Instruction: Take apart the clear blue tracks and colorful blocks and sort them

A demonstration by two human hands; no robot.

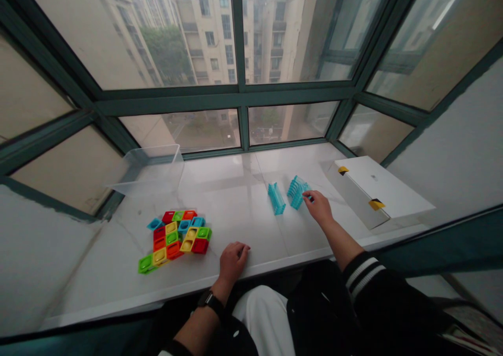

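Observation:
My right hand (319, 207) reaches forward on the white sill and its fingertips pinch the edge of a stack of blue tiles (297, 191) standing on edge. A second row of blue tiles (276, 198) stands just to the left, apart from the hand. My left hand (232, 260) rests on the sill near its front edge with fingers curled under, holding nothing that I can see. To its left lies a flat cluster of colourful square tiles (177, 236) in red, yellow, green, orange and blue.
A clear plastic bin (151, 169) sits at the back left by the window. A white box (371, 188) with yellow tape lies at the right. Window frames surround the white sill (236, 188).

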